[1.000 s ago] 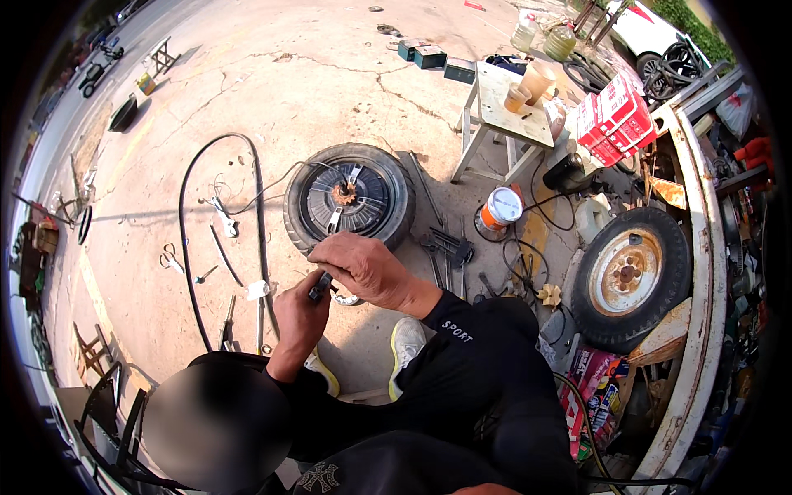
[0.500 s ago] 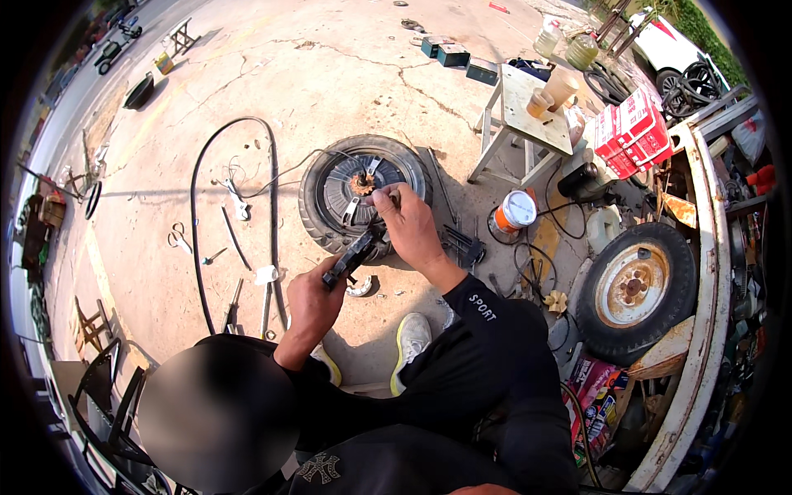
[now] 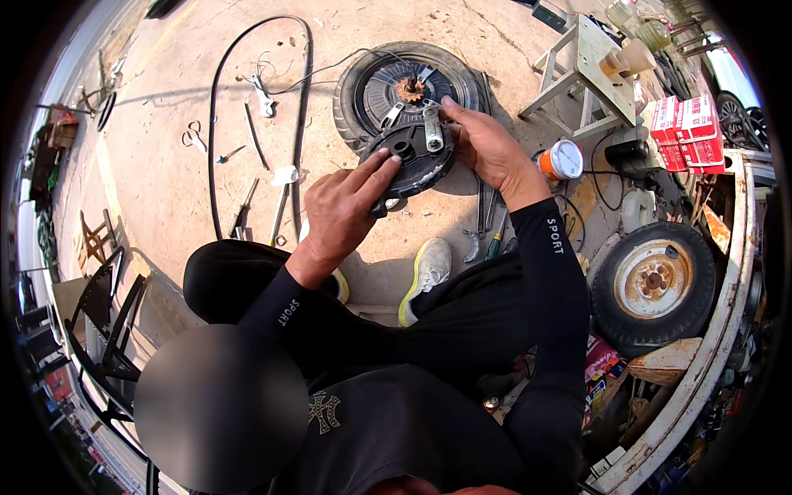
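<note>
I hold a round black cover plate [image 3: 412,157] with a silver lever arm on it, lifted just in front of a small tyred wheel [image 3: 404,82] lying flat on the concrete. My left hand [image 3: 346,206] grips the plate's near edge, fingers spread over its face. My right hand [image 3: 487,148] holds its right edge beside the silver arm. The wheel's open hub shows a rusty centre part [image 3: 410,87]. My legs in black trousers and my pale shoes [image 3: 425,276] are below the plate.
A black hose [image 3: 216,124] loops over the ground to the left, with scissors [image 3: 194,136], a wrench [image 3: 264,99] and screwdrivers. Pliers [image 3: 483,219] lie by my right shoe. A wooden stool [image 3: 590,70], an orange can [image 3: 561,159], red boxes [image 3: 689,132] and a rusty-rimmed wheel [image 3: 652,285] stand right.
Both hands have lifted the black plate up off the ground and toward the wheel. The view has tilted, so the wheel now sits higher in the picture.
</note>
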A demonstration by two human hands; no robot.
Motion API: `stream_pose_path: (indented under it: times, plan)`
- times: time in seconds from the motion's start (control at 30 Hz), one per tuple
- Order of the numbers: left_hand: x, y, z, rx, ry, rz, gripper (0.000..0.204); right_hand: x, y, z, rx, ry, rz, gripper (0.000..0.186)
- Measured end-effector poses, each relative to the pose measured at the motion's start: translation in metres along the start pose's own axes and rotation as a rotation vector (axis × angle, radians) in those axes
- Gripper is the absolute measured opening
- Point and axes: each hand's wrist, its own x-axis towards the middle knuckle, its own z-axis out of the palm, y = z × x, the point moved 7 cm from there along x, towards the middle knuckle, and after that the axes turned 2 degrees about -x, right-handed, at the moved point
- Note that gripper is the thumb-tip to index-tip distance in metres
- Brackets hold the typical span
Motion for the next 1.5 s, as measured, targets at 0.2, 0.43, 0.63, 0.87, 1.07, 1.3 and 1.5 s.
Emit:
stream_pose_path:
  times: [0.2, 0.43, 0.63, 0.87, 1.07, 1.3, 1.5]
  plan:
    - [0.006, 0.006, -0.007, 0.041, 0.017, 0.057, 0.054, 0.009, -0.006, -0.003, 0.175, 0.047, -0.266, 0.028]
    - [0.004, -0.005, -0.006, -0.159, 0.082, -0.061, 0.057, 0.008, -0.013, 0.004, 0.233, 0.079, -0.341, 0.023]
    - [0.000, -0.013, -0.009, -0.198, 0.068, -0.179, 0.052, -0.023, -0.042, -0.003, 0.298, 0.144, -0.481, 0.015]
    - [-0.006, -0.026, 0.004, -0.312, 0.035, -0.372, 0.048, -0.110, -0.066, 0.087, -1.044, 0.349, -1.391, 0.024]
    - [-0.010, -0.033, 0.017, -0.417, -0.026, -0.470, 0.037, -0.067, -0.072, 0.044, -0.528, 0.364, -0.884, 0.015]
    - [-0.012, -0.032, 0.033, -0.519, -0.117, -0.614, 0.029, -0.043, -0.067, -0.003, -0.436, 0.409, -0.709, 0.022]
    - [-0.015, -0.032, 0.047, -0.793, -0.267, -0.690, 0.016, -0.050, -0.069, 0.033, -0.638, 0.263, -0.864, 0.015]
